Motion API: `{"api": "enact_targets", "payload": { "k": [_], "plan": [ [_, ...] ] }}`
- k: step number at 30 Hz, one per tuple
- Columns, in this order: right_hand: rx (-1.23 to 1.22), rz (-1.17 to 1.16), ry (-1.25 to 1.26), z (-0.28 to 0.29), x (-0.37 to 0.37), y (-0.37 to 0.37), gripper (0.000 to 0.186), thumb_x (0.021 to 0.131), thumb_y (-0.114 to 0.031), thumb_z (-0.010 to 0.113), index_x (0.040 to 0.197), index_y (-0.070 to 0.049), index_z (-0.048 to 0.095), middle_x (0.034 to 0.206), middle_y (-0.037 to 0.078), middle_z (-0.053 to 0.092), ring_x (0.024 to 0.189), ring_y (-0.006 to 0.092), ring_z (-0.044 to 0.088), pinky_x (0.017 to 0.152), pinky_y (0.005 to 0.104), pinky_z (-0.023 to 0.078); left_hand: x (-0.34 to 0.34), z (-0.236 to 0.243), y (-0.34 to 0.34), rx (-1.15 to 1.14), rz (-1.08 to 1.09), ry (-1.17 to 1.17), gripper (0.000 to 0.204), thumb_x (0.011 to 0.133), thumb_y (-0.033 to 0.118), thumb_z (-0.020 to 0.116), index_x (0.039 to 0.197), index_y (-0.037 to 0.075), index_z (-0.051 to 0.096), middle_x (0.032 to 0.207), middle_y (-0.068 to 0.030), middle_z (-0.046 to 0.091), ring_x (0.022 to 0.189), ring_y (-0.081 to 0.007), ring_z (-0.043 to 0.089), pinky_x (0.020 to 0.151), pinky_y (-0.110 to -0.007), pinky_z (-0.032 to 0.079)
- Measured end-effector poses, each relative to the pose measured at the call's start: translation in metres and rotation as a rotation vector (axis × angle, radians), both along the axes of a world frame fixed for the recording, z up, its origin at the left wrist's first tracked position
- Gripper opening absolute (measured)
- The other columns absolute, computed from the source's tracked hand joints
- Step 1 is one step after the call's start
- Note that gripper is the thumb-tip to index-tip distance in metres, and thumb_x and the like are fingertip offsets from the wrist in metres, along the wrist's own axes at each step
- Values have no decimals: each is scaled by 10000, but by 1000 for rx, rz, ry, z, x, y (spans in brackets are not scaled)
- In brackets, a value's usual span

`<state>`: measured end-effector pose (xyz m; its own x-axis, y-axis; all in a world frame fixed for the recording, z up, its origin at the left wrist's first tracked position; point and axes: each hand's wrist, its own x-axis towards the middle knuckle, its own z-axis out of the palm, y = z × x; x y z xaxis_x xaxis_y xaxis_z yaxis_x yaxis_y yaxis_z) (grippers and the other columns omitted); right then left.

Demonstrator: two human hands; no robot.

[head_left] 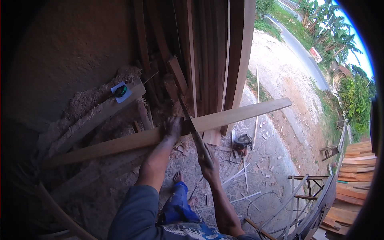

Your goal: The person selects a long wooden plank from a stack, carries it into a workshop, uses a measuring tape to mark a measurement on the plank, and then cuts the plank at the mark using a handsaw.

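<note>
A long pale wooden board (pixel 240 114) lies slanted across the view, its right end reaching over the concrete. My left hand (pixel 172 127) grips the board near its middle, with the fingers over its far edge. In my right hand (pixel 209 162) is a handsaw (pixel 193 129), my fingers closed around its handle. Its dark blade crosses the board just right of my left hand and points away from me. Whether the teeth are sunk into the wood, I cannot tell.
Tall planks (pixel 236 52) lean against the wall ahead. A circular saw (pixel 242 143) sits on the floor beyond my right hand, among offcuts and thin strips. On a shavings-strewn beam (pixel 100 116) at left rests a dark-green round object (pixel 121 91). Stacked boards (pixel 354 176) stand far right.
</note>
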<state>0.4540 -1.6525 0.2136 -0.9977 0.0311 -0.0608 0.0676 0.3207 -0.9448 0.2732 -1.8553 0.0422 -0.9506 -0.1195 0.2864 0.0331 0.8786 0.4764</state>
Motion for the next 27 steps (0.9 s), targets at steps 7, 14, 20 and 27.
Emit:
{"api": "enact_targets", "payload": {
  "k": [7, 14, 20, 27],
  "plan": [
    [183, 51, 10, 56, 115, 37, 585, 905, -162, 663, 1448, -70, 467, 1286, 195, 642, 1202, 308, 630, 1007, 387, 493, 7, 33, 16, -130, -23, -15, 94, 898, 215, 594, 914, 123, 605, 969, -138, 633, 968, -387, 593, 808, -532, 467],
    [93, 147, 17, 46, -55, -13, 585, 843, -34, 597, 1417, -75, 490, 1300, 216, 612, 1131, 298, 630, 957, 364, 484, 0, 10, 6, -65, -53, 10, 148, 940, 290, 570, 926, 148, 609, 980, -131, 634, 989, -369, 601, 825, -545, 467],
    [266, 104, -72, 104, 120, 55, 558, 913, -176, 669, 1435, -75, 502, 1334, 192, 613, 1252, 292, 587, 1068, 392, 436, 7, 41, 10, -156, 14, -137, 254, 1013, 347, 486, 973, 161, 654, 1010, -119, 649, 1043, -356, 602, 878, -569, 456],
    [49, 149, -40, 43, -96, -19, 589, 840, -15, 559, 1421, -97, 505, 1293, 196, 622, 1064, 302, 651, 861, 352, 518, 0, 27, 22, -68, -66, 8, 253, 999, 349, 513, 897, 150, 632, 987, -120, 655, 1034, -358, 602, 859, -546, 466]
  ]
}}
